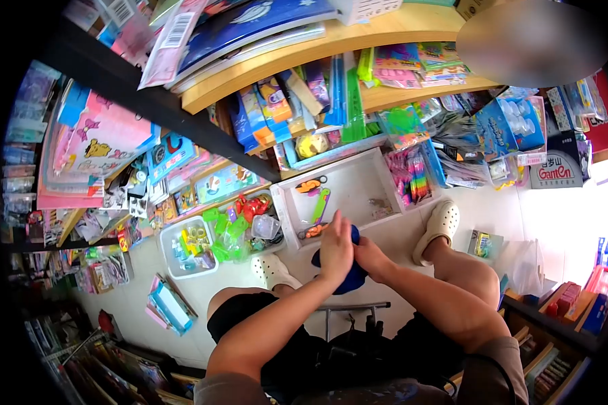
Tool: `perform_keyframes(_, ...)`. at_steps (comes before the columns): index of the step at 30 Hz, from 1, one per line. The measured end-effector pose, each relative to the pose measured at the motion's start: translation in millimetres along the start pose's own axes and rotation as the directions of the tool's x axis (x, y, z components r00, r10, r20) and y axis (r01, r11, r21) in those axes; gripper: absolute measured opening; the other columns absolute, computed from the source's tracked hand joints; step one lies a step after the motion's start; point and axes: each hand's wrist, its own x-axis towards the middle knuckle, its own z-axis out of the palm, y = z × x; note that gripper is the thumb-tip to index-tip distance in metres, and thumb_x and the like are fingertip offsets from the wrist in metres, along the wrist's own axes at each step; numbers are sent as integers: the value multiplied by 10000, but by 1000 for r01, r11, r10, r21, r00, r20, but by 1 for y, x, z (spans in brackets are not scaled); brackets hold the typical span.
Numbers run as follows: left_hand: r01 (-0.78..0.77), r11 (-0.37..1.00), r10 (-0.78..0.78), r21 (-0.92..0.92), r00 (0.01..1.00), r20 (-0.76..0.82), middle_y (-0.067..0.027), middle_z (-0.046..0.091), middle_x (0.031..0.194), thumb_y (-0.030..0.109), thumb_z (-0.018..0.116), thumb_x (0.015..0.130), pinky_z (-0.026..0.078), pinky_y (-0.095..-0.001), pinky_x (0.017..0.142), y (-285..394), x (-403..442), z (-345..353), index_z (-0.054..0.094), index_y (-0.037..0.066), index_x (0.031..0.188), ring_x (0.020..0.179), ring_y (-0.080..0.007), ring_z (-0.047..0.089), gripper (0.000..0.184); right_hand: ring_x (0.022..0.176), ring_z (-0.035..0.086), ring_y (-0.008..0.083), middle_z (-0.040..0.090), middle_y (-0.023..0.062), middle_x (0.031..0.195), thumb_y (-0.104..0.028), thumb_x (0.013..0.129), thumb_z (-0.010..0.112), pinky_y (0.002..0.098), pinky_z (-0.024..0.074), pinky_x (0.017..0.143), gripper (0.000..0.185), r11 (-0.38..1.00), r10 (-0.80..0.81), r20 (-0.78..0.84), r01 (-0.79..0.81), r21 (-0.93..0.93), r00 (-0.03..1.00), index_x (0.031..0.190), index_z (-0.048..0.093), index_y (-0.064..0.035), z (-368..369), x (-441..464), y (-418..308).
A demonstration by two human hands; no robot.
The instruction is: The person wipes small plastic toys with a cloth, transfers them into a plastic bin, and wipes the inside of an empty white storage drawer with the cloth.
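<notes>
Between my two hands, in front of my knees, is a dark blue cloth-like item [352,275]. My left hand [336,251] is held upright with its fingers stretched and pressed flat together, its palm toward the blue item. On the other side, my right hand [371,259] has its fingers wrapped round the blue item. Just beyond my hands lies a white tray [287,219] on the floor. It holds a green strip-shaped item [321,205], orange items [310,185] and a small clear packet [380,206].
To the left of the tray are a bin of green and red packets [231,236] and a white basket [209,270] of small goods. Wooden shelves [331,46] full of stationery rise ahead. An open blue box [172,307] lies on the floor at left.
</notes>
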Motion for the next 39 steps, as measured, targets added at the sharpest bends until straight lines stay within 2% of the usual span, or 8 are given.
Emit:
perform_keyframes(5, -72, 971, 76, -230, 997, 9, -178, 515, 1198, 293, 350, 952, 332, -338, 960, 22, -7, -15, 403, -15, 1276, 1130, -279, 463, 450, 700, 566, 132, 603, 79, 849, -412, 857, 567, 290, 474, 619, 452, 952, -181, -32, 183, 245, 983, 1017, 564, 11, -4, 13, 1)
perform_keyframes(13, -227, 969, 208, -101, 964, -164, -188, 558, 1031, 244, 417, 938, 410, -364, 865, -2, -7, 4, 438, -18, 1150, 960, -330, 542, 338, 703, 569, 169, 587, 102, 780, -425, 887, 490, 304, 461, 612, 475, 1000, 15, -257, -20, -18, 966, 910, 582, 40, -5, 8, -22)
perform_keyframes(22, 234, 776, -356, -585, 929, -102, -95, 563, 860, 239, 396, 924, 398, -305, 776, -4, 34, 6, 539, 17, 898, 825, -216, 523, 265, 876, 570, 152, 588, 83, 996, -276, 905, 531, 285, 469, 776, 378, 936, -185, 123, 137, 323, 975, 1171, 471, -14, 1, -5, -26)
perform_keyframes(25, 367, 661, -466, -654, 884, 25, -89, 537, 900, 258, 375, 936, 385, -309, 799, 5, 26, 9, 536, 19, 892, 859, -198, 498, 291, 912, 548, 147, 583, 80, 994, -326, 878, 557, 284, 448, 796, 436, 971, -165, -19, 166, 172, 986, 1165, 485, -7, -3, -7, -25)
perform_keyframes(28, 314, 738, -380, -597, 925, 17, -99, 526, 938, 284, 354, 944, 375, -313, 817, 12, 10, 25, 508, 26, 937, 901, -204, 488, 300, 888, 543, 153, 583, 91, 974, -402, 864, 533, 279, 441, 779, 477, 992, -45, -117, 58, 114, 992, 1114, 517, 4, -11, -6, -24)
perform_keyframes(33, 73, 968, -71, -242, 997, 19, -211, 560, 865, 301, 351, 958, 428, -426, 703, 13, -14, 33, 452, 35, 988, 812, -388, 551, 286, 782, 568, 152, 593, 62, 882, -433, 899, 442, 295, 466, 686, 411, 998, -15, -252, 31, 57, 968, 963, 566, -46, -30, 10, 3)
perform_keyframes(36, -118, 967, 96, -225, 990, -108, -197, 566, 824, 305, 357, 957, 427, -429, 672, 8, -22, 44, 459, 44, 978, 784, -385, 559, 281, 779, 569, 150, 593, 59, 873, -439, 903, 432, 297, 465, 681, 409, 978, 7, -142, 23, 209, 990, 951, 571, -57, -27, -2, -8)
perform_keyframes(39, 61, 981, -71, -184, 996, -53, -167, 576, 802, 299, 354, 958, 432, -396, 657, 0, -13, 42, 500, 34, 951, 751, -340, 565, 302, 829, 549, 164, 587, 81, 926, -442, 919, 394, 297, 449, 717, 446, 990, 14, -116, 2, 141, 993, 1037, 535, -35, -17, -3, -7)
